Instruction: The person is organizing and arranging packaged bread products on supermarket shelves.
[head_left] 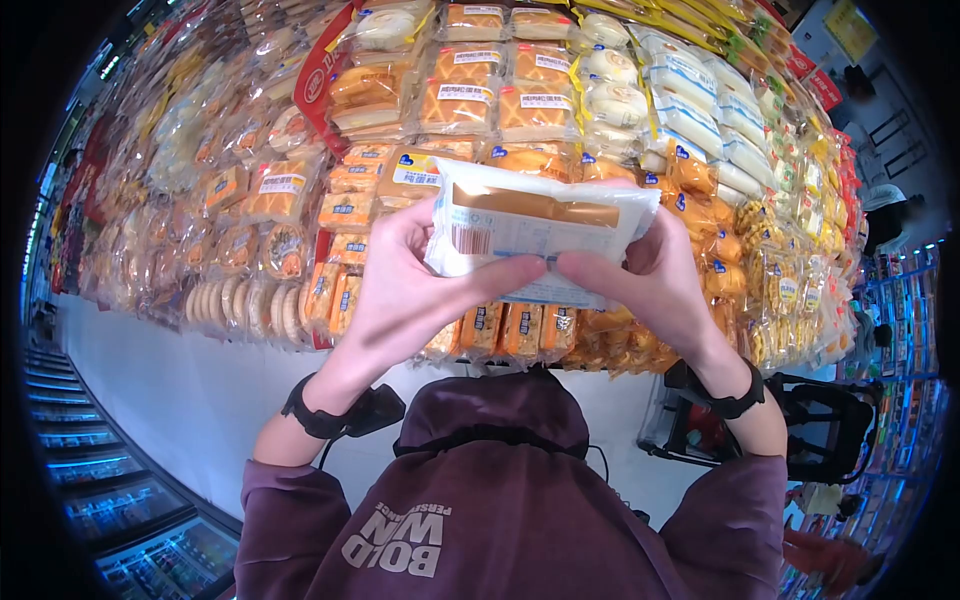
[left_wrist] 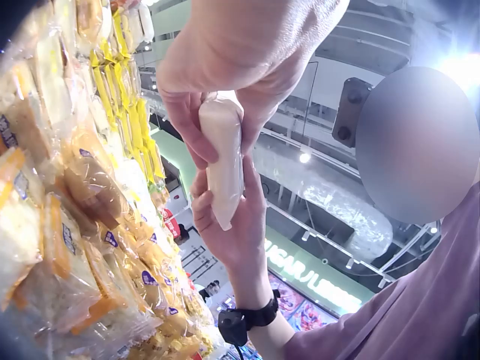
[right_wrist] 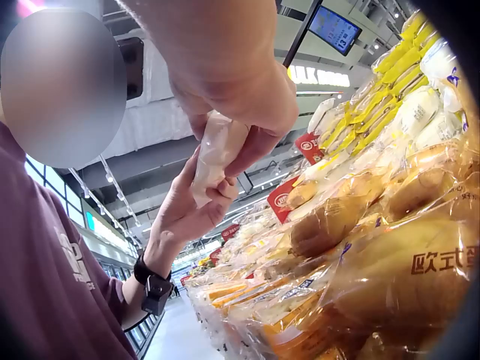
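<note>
A white plastic packet of bread or cake (head_left: 530,235) is held up in front of the chest, its printed back with a barcode turned toward the head camera. Brown baked pieces show through a clear window along its top. My left hand (head_left: 405,285) grips the left end, thumb across the printed face and fingers behind. At the other end my right hand (head_left: 660,275) holds it the same way, the two thumb tips nearly meeting. Both wrist views show the packet edge-on as a narrow white shape (left_wrist: 223,154), pinched between thumbs and fingers.
A display heaped with packaged cakes (head_left: 460,90) and breads spreads below and beyond the hands. Red divider strips (head_left: 318,85) split its sections. White-and-blue packets (head_left: 690,95) lie at the back right. A black wheeled cart (head_left: 810,420) stands to the right, chiller cabinets (head_left: 110,500) to the left.
</note>
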